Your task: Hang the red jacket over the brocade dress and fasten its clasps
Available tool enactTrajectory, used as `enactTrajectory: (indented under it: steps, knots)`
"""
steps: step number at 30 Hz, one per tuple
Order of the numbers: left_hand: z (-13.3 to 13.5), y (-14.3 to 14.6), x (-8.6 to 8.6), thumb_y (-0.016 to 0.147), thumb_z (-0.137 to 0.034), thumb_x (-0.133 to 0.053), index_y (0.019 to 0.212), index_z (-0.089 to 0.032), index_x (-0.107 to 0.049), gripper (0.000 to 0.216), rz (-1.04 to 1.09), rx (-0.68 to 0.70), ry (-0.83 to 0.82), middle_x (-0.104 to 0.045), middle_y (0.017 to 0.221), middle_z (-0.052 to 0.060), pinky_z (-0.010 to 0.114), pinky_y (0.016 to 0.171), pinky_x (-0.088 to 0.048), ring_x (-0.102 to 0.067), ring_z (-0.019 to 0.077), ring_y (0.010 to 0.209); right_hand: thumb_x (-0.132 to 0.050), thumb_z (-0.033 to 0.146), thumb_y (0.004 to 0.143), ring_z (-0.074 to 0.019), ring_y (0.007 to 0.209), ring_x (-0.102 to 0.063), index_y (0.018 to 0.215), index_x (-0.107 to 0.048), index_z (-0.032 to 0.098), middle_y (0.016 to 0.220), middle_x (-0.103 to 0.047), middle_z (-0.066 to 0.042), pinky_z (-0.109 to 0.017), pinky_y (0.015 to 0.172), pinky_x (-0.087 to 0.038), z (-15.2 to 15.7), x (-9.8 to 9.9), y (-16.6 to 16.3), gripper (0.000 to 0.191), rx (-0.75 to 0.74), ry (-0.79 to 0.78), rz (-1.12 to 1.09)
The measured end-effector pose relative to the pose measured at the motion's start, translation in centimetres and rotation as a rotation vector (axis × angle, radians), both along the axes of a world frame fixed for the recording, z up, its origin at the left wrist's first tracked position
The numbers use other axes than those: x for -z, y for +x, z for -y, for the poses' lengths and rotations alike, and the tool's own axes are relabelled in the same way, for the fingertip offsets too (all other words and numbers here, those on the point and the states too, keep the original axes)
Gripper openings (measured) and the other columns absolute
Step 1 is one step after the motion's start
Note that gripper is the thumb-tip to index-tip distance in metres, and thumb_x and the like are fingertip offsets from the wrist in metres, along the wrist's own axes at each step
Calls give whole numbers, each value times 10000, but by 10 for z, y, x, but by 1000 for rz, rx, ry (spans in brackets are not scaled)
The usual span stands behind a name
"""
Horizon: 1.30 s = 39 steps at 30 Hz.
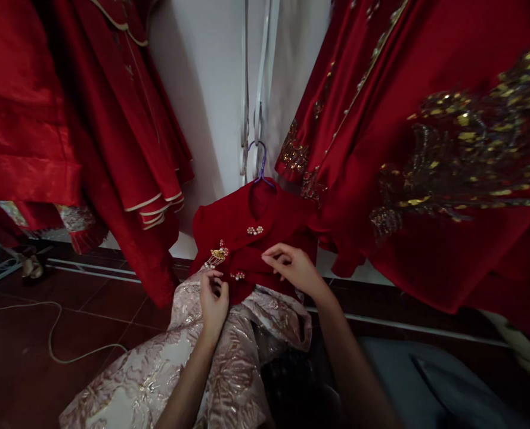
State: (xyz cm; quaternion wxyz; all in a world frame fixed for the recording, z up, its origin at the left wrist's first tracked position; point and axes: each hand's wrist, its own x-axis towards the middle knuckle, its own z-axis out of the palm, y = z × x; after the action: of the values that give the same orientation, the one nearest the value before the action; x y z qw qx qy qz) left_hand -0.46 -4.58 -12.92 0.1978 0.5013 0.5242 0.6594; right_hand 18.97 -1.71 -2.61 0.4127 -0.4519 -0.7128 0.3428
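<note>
A small red jacket (287, 211) hangs on a purple hanger (262, 164) in front of me. Pearl-like clasps decorate its front, one high up (254, 230) and another lower (237, 276). On its left side sits a gold fan-shaped ornament (219, 254) with beaded tassels. My left hand (214, 299) rests just below that ornament at the jacket's edge, fingers curled in; what they grip is hidden. Over the jacket's right front, my right hand (297, 268) has thumb and forefinger pinched together. Anything between those fingertips is too small to make out.
Red garments hang on the left (112, 119) and right (425, 250), the right one with gold sequins. Shiny pink-and-white floral fabric (157, 363) spreads below the jacket. A cable (59, 333) runs over the tiled floor. Bluish-grey fabric (399, 381) lies at lower right.
</note>
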Motion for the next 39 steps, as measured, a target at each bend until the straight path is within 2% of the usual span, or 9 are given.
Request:
enactTrajectory:
  steps: [3,6,14,20,23,27,30,34,39]
  knots:
    - [0,0,0,762,-183,-537,872,-181,-510,113,-78,3,6,-501,769,-8,209,595,-412,-493,102,658,-582,403,776,-94,532,-572,864,-629,171,759,-653,-28,-184,421,-451,7,-14,11,252,56,40,-9]
    - [1,1,-2,756,-225,-581,829,-180,-539,96,-191,-4,2,-515,788,6,223,611,-411,-497,117,692,-584,388,778,-96,550,-574,862,-628,173,757,-659,-28,-198,466,-460,8,-15,9,235,39,50,-10]
    - [3,1,-5,736,-241,-612,881,-191,-583,156,-337,43,-26,-544,883,30,267,693,-432,-521,146,782,-599,313,759,-142,716,-638,825,-664,170,781,-696,-40,-262,677,-503,-3,10,-8,170,-54,20,129]
    - [2,2,-3,754,-301,-615,917,-197,-595,195,-392,92,-51,-542,917,35,276,707,-436,-523,150,804,-597,316,761,-162,795,-660,862,-676,180,853,-710,-45,-280,744,-515,0,17,-17,186,-146,-34,144]
    - [1,1,-2,770,-334,-604,904,-198,-603,190,-393,104,-52,-546,904,33,276,708,-435,-529,151,808,-634,317,734,-165,794,-662,887,-662,170,860,-708,-55,-284,739,-520,-3,27,-25,214,-174,-43,124]
    - [-1,0,0,789,-343,-588,878,-198,-605,172,-403,115,-48,-563,888,35,283,719,-433,-537,154,806,-699,299,673,-161,731,-652,887,-648,153,823,-702,-65,-283,691,-520,-11,44,-33,265,-141,-29,159]
    - [1,1,0,795,-345,-582,858,-192,-598,166,-391,112,-29,-585,872,37,286,726,-432,-546,157,802,-686,278,684,-159,716,-651,845,-659,154,790,-703,-61,-279,689,-516,-14,50,-34,205,-124,-32,168]
    - [5,3,-1,788,-369,-585,833,-188,-604,187,-320,124,-62,-611,794,22,269,697,-430,-552,143,725,-665,294,701,-171,747,-664,826,-677,156,790,-711,-65,-284,722,-512,-15,50,-34,187,-151,-61,126]
    - [-11,-4,-11,778,-461,-556,810,-159,-612,309,32,181,-148,-630,730,26,240,611,-448,-566,123,626,-662,355,695,-185,743,-665,837,-696,134,796,-714,-85,-295,709,-507,-14,40,-25,266,-196,-161,98]
